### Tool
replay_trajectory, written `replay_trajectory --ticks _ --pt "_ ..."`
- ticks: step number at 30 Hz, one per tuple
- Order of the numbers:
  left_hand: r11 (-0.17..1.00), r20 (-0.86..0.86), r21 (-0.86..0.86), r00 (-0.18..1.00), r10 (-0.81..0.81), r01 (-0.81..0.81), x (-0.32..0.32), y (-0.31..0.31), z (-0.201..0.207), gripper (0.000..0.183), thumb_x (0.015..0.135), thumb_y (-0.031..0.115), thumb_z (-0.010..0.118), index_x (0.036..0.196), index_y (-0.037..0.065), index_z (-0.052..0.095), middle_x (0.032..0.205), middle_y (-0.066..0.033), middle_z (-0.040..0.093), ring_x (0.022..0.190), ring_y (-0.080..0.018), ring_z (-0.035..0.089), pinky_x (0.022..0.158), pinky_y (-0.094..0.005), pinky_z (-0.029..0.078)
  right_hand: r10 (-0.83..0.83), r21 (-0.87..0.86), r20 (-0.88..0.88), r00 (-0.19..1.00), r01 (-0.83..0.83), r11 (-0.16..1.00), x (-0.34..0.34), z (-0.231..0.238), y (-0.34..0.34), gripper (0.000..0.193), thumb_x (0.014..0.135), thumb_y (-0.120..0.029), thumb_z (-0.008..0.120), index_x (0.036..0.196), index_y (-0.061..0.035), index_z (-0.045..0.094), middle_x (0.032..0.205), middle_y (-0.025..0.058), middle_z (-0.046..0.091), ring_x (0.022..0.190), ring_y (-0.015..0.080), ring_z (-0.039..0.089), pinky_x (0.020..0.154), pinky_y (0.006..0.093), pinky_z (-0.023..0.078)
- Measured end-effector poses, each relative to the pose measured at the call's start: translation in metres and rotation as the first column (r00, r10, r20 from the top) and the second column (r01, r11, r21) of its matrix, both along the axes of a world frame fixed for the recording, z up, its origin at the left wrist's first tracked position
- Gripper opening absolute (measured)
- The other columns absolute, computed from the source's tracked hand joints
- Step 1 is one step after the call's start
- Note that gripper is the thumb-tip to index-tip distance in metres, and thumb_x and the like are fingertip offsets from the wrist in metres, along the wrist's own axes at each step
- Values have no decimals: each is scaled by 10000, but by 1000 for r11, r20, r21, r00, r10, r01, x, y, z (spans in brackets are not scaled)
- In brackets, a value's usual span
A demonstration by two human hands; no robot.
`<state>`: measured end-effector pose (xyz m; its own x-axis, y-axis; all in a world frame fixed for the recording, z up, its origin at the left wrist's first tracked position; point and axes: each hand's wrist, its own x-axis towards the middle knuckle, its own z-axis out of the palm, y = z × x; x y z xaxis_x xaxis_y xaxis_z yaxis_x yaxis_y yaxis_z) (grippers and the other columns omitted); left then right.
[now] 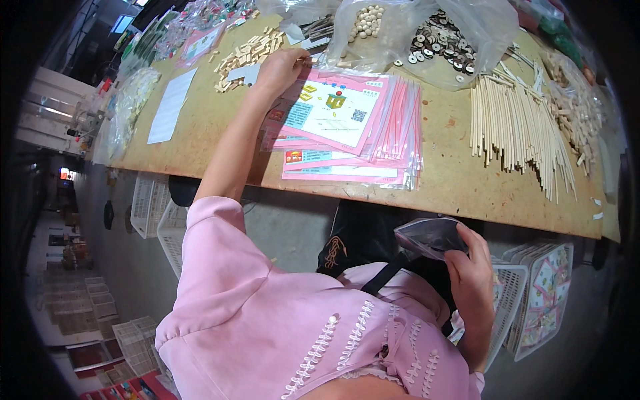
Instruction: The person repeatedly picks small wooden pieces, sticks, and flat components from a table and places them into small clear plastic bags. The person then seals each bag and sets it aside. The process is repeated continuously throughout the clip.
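My left hand [281, 70] reaches over the table to the far left corner of a stack of flat pink-and-white printed plastic packets [347, 123]. Its fingers are curled together; anything between them is too hidden to name. Just beyond the fingertips lies a small heap of thin dark strips [320, 28], and some pale flat pieces [315, 44] are close by. Down in front of the table edge, my right hand [472, 270] grips a transparent plastic bag [427, 238] between thumb and fingers. The mouth of that bag gapes apart.
Small wooden blocks [257, 55] lie left of the packets, near a white paper sheet [172, 107]. Behind are wooden beads [367, 23] and black-and-white discs [443, 47] in plastic bags. Wooden sticks [513, 127] spread at right. White crates [543, 300] stand below.
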<state>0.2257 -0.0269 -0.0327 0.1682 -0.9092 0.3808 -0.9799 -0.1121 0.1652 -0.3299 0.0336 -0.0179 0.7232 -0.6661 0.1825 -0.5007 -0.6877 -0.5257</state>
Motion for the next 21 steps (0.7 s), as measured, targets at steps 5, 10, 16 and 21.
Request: replay_trajectory --ticks 5,10,16,21 --pt "997 39 43 997 65 -67 16 3 -7 276 870 -5 605 1085 75 758 1049 -126 771 980 -346 722 863 -456 563 -24 1 -5 1000 24 1000 3 -6 0 149 795 50 761 931 22 705 1357 243 640 1270 438 608 1057 477 506" --pt "981 -4 48 982 191 -190 0 3 5 226 883 4 617 1042 68 764 1003 -141 762 927 -311 728 817 -424 568 12 -19 -14 1000 -12 1000 5 -5 -3 157 789 49 766 932 17 708 1343 241 647 1267 436 610 1055 480 506" --pt "963 -201 -240 965 -169 118 -17 -27 -9 146 899 99 719 1037 105 764 970 -94 748 888 -306 711 794 -394 575 20 -37 -17 1000 -21 999 9 -4 -4 161 793 45 767 939 20 705 1330 240 650 1249 432 618 1042 477 512" --pt "929 51 -178 946 -320 324 -67 -56 2 189 929 36 697 1101 98 744 977 -85 724 769 -240 712 693 -346 585 0 1 -10 1000 0 1000 11 -2 -2 153 798 47 765 936 21 704 1329 239 648 1246 428 619 1029 475 515"
